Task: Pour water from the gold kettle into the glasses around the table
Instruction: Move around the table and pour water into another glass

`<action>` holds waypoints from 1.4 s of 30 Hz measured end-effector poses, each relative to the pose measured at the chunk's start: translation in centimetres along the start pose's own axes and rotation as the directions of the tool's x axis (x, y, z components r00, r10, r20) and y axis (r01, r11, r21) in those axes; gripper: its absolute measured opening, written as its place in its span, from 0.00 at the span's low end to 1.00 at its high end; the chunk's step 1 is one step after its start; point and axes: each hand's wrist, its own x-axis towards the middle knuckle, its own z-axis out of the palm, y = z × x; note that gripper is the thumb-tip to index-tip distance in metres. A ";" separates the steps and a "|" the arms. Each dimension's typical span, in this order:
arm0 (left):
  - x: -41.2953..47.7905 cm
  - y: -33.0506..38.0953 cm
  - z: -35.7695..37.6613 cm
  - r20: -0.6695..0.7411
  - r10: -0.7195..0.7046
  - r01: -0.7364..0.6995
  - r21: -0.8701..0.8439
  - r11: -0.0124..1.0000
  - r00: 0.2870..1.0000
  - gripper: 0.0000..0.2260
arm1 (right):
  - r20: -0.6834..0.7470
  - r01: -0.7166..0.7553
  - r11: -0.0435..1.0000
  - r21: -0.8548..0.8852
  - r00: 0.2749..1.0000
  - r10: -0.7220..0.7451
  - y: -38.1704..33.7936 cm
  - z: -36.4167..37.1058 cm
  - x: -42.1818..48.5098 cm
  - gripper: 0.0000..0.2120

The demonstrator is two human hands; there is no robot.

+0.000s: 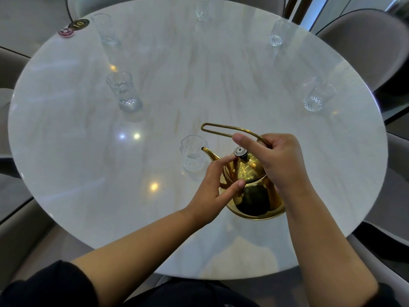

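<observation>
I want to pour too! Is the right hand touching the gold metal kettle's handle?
Touching. Head view: the right hand grips the kettle by its thin handle.

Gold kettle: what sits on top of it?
A gold lid with a patterned knob; the left hand touches the lid, the right hand grips the handle. The lid hides any water inside.
</observation>
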 end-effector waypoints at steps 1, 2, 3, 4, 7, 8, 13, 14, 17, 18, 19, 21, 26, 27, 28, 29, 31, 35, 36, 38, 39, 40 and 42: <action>0.0 0.0 0.0 0.001 -0.001 0.001 -0.001 1.000 1.000 0.20 | 0.001 0.003 1.000 -0.006 1.000 -0.003 0.0 0.0 0.0 0.27; 0.1 0.0 0.0 0.002 -0.002 0.002 -0.002 1.000 1.000 0.19 | 0.001 0.004 1.000 -0.009 1.000 -0.004 0.0 0.0 0.1 0.27; 0.1 0.0 0.1 0.003 -0.004 0.004 -0.001 1.000 1.000 0.19 | 0.001 0.004 1.000 -0.011 1.000 -0.004 0.0 0.0 0.1 0.27; 0.1 0.0 0.1 0.004 -0.005 0.005 -0.001 1.000 1.000 0.19 | 0.001 0.004 1.000 -0.013 1.000 -0.004 0.0 0.0 0.1 0.27; 0.2 -0.2 0.2 0.005 -0.010 0.010 0.000 1.000 1.000 0.19 | 0.001 0.005 1.000 -0.010 1.000 -0.005 -0.1 0.0 0.1 0.27; 0.2 -0.3 0.2 0.005 -0.010 0.010 0.003 1.000 1.000 0.19 | -0.001 0.004 1.000 -0.008 1.000 -0.004 -0.1 0.0 0.2 0.28; 0.3 -0.1 0.1 0.008 -0.010 0.010 -0.003 1.000 1.000 0.19 | -0.003 -0.005 1.000 -0.005 1.000 0.005 -0.3 0.1 0.3 0.28; 0.3 -0.1 0.1 0.009 -0.011 0.011 -0.008 1.000 1.000 0.19 | -0.003 -0.006 1.000 -0.007 1.000 0.006 -0.3 0.1 0.3 0.28; 0.3 -0.1 0.1 0.009 -0.010 0.010 -0.018 1.000 1.000 0.19 | 0.001 -0.006 1.000 -0.020 1.000 0.006 -0.4 0.1 0.4 0.28; 0.3 -0.1 0.1 0.009 -0.010 0.010 -0.019 1.000 1.000 0.19 | 0.002 -0.002 1.000 -0.025 1.000 0.002 -0.5 0.0 0.4 0.28; 0.3 -0.2 0.1 0.010 -0.012 0.012 -0.018 1.000 1.000 0.19 | 0.002 0.001 1.000 -0.029 1.000 -0.001 -0.5 0.0 0.4 0.28; 0.3 -0.2 0.2 0.014 -0.014 0.014 -0.018 1.000 1.000 0.19 | 0.002 0.003 0.999 -0.034 1.000 -0.003 -0.6 0.1 0.4 0.28; 0.3 -0.2 0.2 0.005 -0.017 0.017 -0.015 1.000 1.000 0.19 | 0.013 0.003 0.999 -0.048 1.000 -0.003 -0.7 0.1 0.5 0.28; 0.3 -0.2 0.1 0.003 -0.021 0.021 -0.013 1.000 1.000 0.19 | 0.014 0.003 0.999 -0.053 1.000 -0.002 -0.7 0.2 0.5 0.28; 0.3 -0.3 0.2 0.003 -0.023 0.023 -0.013 1.000 1.000 0.19 | 0.014 0.003 0.998 -0.056 1.000 -0.003 -0.7 0.2 0.5 0.28; 0.3 -0.3 0.2 0.002 -0.023 0.023 -0.013 1.000 1.000 0.19 | 0.014 0.005 0.998 -0.059 1.000 -0.004 -0.7 0.2 0.6 0.28; 0.3 -0.2 0.2 0.002 -0.023 0.023 -0.020 1.000 1.000 0.19 | 0.016 0.008 0.998 -0.067 1.000 -0.007 -0.8 0.1 0.6 0.28; 0.3 -0.5 0.3 0.001 -0.015 0.015 -0.027 1.000 1.000 0.19 | 0.019 0.008 0.997 -0.078 1.000 -0.007 -0.9 0.0 0.7 0.28; 0.4 -0.5 0.4 0.000 -0.014 0.014 -0.031 0.999 1.000 0.19 | 0.019 0.008 0.997 -0.078 1.000 -0.007 -1.0 0.0 0.7 0.28; 0.4 -0.5 0.4 0.000 -0.011 0.011 -0.035 0.999 1.000 0.19 | 0.021 0.009 0.997 -0.079 1.000 -0.008 -1.1 0.0 0.7 0.28; 0.4 -0.5 0.4 0.000 -0.009 0.009 -0.036 0.999 1.000 0.19 | 0.022 0.009 0.997 -0.080 1.000 -0.007 -1.1 0.0 0.7 0.29; 0.4 -0.5 0.4 0.000 -0.009 0.009 -0.040 0.999 1.000 0.19 | 0.022 0.009 0.997 -0.082 1.000 -0.007 -1.1 0.0 0.7 0.28; 0.4 -0.5 0.5 0.001 -0.006 0.006 -0.043 0.999 1.000 0.19 | 0.025 0.009 0.996 -0.092 1.000 -0.007 -1.1 0.0 0.7 0.28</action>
